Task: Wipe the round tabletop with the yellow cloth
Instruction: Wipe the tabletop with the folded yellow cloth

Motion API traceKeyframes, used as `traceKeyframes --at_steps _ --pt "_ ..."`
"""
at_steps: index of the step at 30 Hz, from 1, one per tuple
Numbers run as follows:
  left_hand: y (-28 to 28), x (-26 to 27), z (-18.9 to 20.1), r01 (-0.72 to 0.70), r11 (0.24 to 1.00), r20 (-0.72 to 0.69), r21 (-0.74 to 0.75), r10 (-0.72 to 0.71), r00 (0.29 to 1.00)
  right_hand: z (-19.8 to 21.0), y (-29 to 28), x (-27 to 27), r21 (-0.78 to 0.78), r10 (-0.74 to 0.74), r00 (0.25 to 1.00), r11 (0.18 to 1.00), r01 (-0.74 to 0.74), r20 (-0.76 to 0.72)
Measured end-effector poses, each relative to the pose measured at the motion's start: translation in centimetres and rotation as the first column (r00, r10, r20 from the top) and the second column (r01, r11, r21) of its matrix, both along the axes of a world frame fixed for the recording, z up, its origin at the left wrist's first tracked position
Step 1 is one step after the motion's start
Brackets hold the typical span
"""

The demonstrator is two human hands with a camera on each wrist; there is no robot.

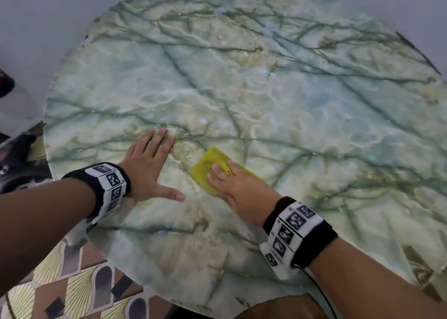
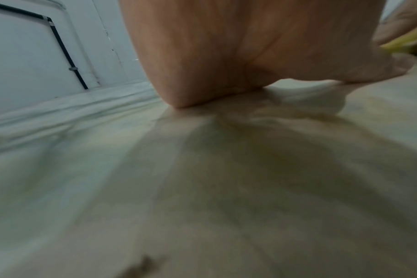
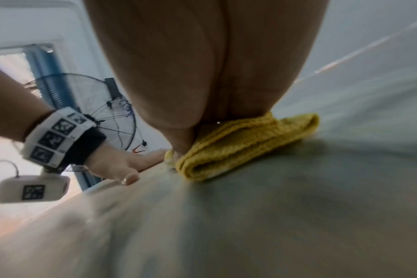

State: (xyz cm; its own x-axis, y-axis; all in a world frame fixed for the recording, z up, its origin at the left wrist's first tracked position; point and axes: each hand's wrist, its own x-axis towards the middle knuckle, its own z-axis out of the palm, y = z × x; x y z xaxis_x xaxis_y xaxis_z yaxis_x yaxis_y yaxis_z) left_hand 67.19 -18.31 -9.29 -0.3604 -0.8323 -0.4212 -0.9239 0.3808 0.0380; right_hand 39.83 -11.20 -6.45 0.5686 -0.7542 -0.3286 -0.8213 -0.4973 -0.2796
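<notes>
On the near part of the round green-veined surface, the right hand presses flat on the folded yellow cloth, fingers stretched out over it rather than curled around it. Just to its left, apart from the cloth, the left hand lies palm down on the bare marble, fingers straight and spread, holding nothing. A standing fan shows beyond the left wrist.

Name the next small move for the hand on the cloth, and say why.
Probably slide the right hand forward, pushing the folded yellow cloth away across the tabletop. The cloth lies near the close edge under flat fingers, the left hand braces beside it, and most marble lies beyond.
</notes>
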Motion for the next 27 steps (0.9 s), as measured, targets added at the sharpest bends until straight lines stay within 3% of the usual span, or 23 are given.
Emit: traceKeyframes --at_steps 1,3,5,7,13,15,20,24,27 --pt "0.0 0.0 0.0 0.0 1.0 -0.001 0.001 0.0 1.0 -0.1 0.7 -1.9 0.014 0.005 0.999 1.0 -0.005 0.034" --pt "0.0 -0.1 0.1 -0.002 1.0 0.002 0.011 0.002 1.0 0.1 0.3 -6.7 0.045 -0.153 0.987 0.987 0.152 0.04" --pt "0.0 -0.2 0.1 -0.007 1.0 0.007 0.011 0.007 1.0 0.5 -2.1 -10.5 0.04 -0.386 0.922 0.921 0.387 -0.037" --pt "-0.1 -0.2 0.2 -0.006 1.0 0.013 0.007 0.006 1.0 0.9 -5.5 -11.2 0.0 -0.461 0.877 0.885 0.465 -0.136" --pt "-0.1 -0.3 0.5 -0.01 0.999 0.024 0.052 0.009 1.0 0.9 -8.5 -3.4 -0.119 -0.429 0.889 0.903 0.414 -0.162" --pt "-0.1 -0.2 0.4 -0.017 0.998 0.001 0.059 0.017 1.0 0.7 -7.0 -1.0 -0.12 -0.351 0.918 0.935 0.333 -0.183" --pt "-0.3 0.0 0.3 0.005 0.999 -0.043 0.048 -0.003 0.999 0.0 1.1 0.8 -0.035 -0.264 0.963 0.964 0.262 -0.052" --pt "-0.6 0.1 0.1 0.036 0.997 -0.034 0.063 -0.034 0.999 0.2 1.3 -3.6 -0.015 -0.58 0.811 0.814 0.581 -0.08" --pt "-0.8 0.2 0.0 0.042 0.997 -0.036 0.061 -0.04 0.999 0.2 -2.3 -4.6 -0.05 -0.666 0.732 0.744 0.667 -0.145"
